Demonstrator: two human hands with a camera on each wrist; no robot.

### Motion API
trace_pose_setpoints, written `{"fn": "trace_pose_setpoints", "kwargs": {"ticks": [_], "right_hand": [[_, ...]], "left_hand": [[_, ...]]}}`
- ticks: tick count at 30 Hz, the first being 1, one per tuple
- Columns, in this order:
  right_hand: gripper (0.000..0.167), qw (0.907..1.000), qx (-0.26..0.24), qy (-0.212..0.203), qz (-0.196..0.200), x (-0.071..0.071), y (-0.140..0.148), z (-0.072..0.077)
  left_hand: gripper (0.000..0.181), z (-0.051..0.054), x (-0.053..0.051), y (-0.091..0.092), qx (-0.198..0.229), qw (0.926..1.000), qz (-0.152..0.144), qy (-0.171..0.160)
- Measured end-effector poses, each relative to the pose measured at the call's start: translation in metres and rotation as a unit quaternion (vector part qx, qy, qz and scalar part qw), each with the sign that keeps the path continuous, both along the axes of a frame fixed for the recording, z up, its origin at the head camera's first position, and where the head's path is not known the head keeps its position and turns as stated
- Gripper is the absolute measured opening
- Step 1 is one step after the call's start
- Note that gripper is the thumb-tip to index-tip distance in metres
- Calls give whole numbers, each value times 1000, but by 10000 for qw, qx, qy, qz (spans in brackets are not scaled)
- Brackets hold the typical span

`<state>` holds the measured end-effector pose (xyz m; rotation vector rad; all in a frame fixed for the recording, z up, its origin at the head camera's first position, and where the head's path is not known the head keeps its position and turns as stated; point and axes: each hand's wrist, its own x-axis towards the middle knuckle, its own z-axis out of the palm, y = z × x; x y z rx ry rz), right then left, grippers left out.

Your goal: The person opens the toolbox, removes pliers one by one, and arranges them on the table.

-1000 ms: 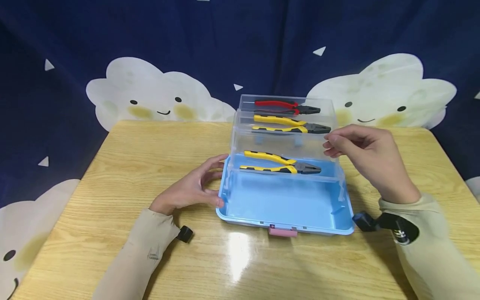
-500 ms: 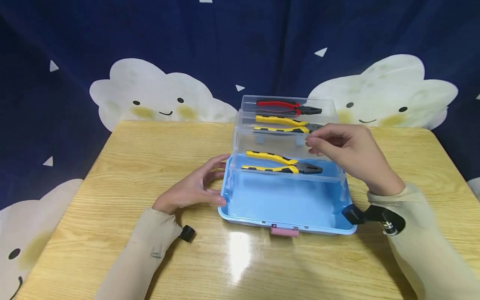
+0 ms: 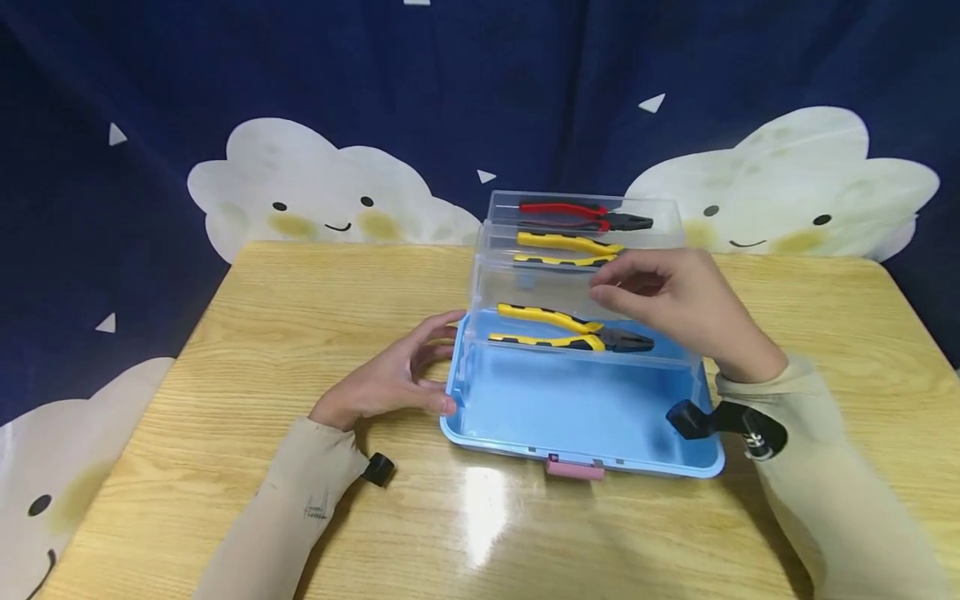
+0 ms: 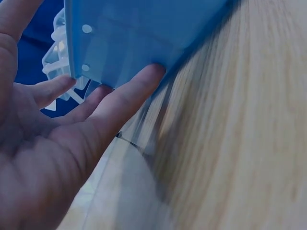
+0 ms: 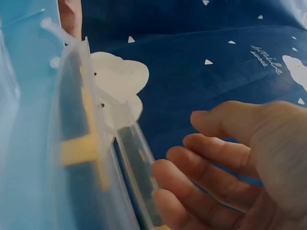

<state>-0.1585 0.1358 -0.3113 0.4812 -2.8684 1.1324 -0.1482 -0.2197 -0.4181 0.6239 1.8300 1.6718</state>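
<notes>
A blue toolbox (image 3: 447,431) stands open on the table, with clear stepped trays (image 3: 542,287) raised at its back. Yellow-and-black pliers (image 3: 545,316) lie in the lowest tray. Another yellow-handled pair of pliers (image 3: 564,242) sits higher up, its head hidden behind my right hand (image 3: 678,300). Topmost are red-handled pliers (image 3: 562,207). That right hand hovers above the trays with fingers loosely bent, nothing between them, as the right wrist view (image 5: 230,167) confirms. My left hand (image 3: 390,379) rests against the toolbox's left end, its fingertips touching the outer wall (image 4: 124,43).
A pink latch (image 3: 574,469) hangs from the toolbox's front. The wooden table (image 3: 360,283) extends on both sides of it. Behind hangs a dark blue curtain (image 3: 420,75) with white clouds. Each wrist carries a small black camera mount (image 3: 731,423).
My right hand has moved left from the trays' right end to over their middle, now covering the upper yellow pliers' head. The left hand stays at the toolbox; the head view has shifted slightly.
</notes>
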Motion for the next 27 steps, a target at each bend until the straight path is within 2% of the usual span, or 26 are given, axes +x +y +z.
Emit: {"fn": "trace_pose_setpoints", "kwargs": {"ticks": [10, 17, 22, 27], "right_hand": [[19, 9997, 200, 34, 122, -3, -1, -7], [30, 9985, 428, -231, 270, -6, 1, -13], [35, 9955, 536, -518, 581, -8, 2, -17], [43, 9915, 707, -514, 963, -10, 3, -22]], "left_hand": [[111, 4, 1, -1, -129, 9998, 126, 20], [112, 2, 2, 0, -125, 9998, 106, -65], [110, 3, 3, 1, -227, 9996, 148, -82], [110, 3, 3, 2, -238, 9995, 160, -106]]}}
